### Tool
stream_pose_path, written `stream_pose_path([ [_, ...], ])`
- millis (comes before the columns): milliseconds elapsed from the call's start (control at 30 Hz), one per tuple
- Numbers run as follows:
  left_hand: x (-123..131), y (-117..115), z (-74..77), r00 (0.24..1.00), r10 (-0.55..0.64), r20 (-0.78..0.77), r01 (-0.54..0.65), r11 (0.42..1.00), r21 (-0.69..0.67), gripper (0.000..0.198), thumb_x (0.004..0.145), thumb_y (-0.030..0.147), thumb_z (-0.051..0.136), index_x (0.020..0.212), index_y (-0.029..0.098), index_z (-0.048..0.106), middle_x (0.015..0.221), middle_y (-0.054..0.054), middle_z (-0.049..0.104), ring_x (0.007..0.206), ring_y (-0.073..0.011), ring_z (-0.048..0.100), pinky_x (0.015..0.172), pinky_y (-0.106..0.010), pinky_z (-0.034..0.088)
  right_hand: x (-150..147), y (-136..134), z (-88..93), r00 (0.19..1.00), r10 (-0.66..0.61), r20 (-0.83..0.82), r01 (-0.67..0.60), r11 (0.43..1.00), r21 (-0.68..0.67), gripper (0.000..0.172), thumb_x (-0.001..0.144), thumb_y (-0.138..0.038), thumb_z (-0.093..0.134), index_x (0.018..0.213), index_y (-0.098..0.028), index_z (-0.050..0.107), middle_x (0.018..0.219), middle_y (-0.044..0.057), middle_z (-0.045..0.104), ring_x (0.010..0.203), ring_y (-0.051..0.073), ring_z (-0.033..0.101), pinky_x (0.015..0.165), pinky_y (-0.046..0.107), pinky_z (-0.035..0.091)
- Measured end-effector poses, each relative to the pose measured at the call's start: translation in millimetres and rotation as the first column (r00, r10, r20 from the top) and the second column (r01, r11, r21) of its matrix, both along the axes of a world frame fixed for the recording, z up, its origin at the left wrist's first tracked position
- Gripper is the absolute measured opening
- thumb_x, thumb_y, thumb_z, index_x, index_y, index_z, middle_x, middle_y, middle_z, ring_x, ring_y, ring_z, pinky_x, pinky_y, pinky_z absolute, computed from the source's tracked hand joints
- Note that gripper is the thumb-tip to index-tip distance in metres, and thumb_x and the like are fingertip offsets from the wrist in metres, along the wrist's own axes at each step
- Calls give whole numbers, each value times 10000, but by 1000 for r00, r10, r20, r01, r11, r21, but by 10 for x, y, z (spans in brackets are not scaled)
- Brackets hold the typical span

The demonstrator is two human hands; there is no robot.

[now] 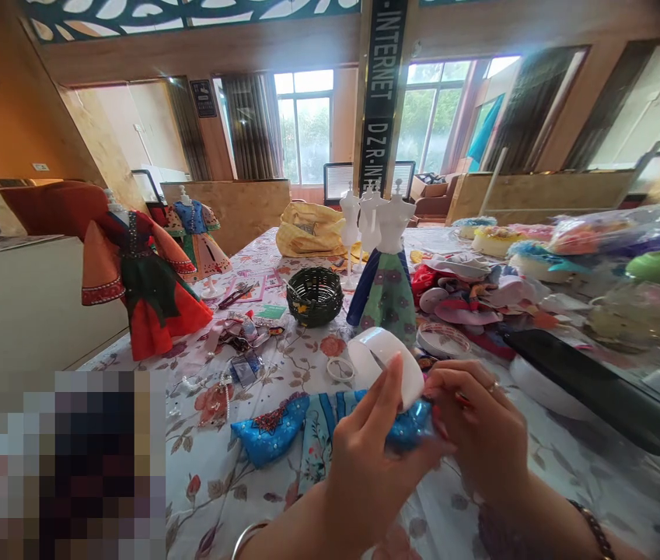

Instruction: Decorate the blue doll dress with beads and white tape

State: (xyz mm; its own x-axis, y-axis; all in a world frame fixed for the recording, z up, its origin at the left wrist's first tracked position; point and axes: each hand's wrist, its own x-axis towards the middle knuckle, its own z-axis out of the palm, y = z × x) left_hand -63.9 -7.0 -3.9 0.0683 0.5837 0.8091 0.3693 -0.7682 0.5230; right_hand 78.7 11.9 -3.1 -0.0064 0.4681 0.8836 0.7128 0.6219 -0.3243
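Note:
My left hand (368,443) is closed around a wide white ring that looks like a roll of tape (413,381), index finger up along its side. Against the roll's right edge, my right hand (481,424) has its fingers pinched together; what they hold is too small to make out. Beneath both hands lies a small blue doll garment (276,429) with embroidered patterns, partly covered by them. Just behind the roll stands a white doll mannequin (392,222) in a green and navy skirt (389,292). A thin white ring (340,369) rests left of the roll.
A dark woven basket (314,299) stands mid-table on the floral cloth (213,474). Two dressed mannequins, one in a red and green gown (151,288), are at the left. Fabric scraps (481,292) and a long black object (603,389) lie right. A blurred patch covers the lower left.

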Motion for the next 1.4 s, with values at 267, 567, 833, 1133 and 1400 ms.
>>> stream_pose_path([
  [267,-27,58,-31,993,53,-107,-46,997,63,755,832,29,553,1462,289,228,1328,-68,567,1088,-220,641,836,-291,591,-33,-56,-25,996,78,-36,-81,994,-75,156,875,-122,494,779,-233,546,789,10,607,721,159,588,583,262,496],
  [567,-16,-2,74,968,129,-216,-107,988,112,603,875,76,477,1438,194,296,1160,-81,691,762,-155,722,661,-231,584,-61,-92,-43,1000,10,0,-10,1000,-7,156,884,-104,473,802,-231,516,808,2,605,717,144,569,617,262,491],
  [833,18,-21,99,942,271,-199,-248,960,132,229,895,165,468,1113,218,515,788,4,752,555,-133,697,543,-210,547,-85,-92,-86,992,72,-105,-79,995,-64,151,878,-115,473,794,-237,502,802,0,621,715,147,589,587,258,469],
  [1133,27,-16,91,924,325,-200,-305,944,127,37,930,235,427,947,228,459,643,64,697,540,-136,696,487,-212,511,-125,-145,-64,971,-24,-237,-43,962,-270,100,873,-246,494,779,-259,526,738,-25,654,521,127,564,495,249,438],
  [1400,3,43,57,968,159,-194,-156,987,30,251,852,125,463,1086,215,441,835,-24,727,705,-183,710,625,-286,558,-100,-119,-18,926,-45,-374,-151,865,-478,158,813,-396,552,758,-252,590,700,-9,682,542,163,603,508,274,467],
])
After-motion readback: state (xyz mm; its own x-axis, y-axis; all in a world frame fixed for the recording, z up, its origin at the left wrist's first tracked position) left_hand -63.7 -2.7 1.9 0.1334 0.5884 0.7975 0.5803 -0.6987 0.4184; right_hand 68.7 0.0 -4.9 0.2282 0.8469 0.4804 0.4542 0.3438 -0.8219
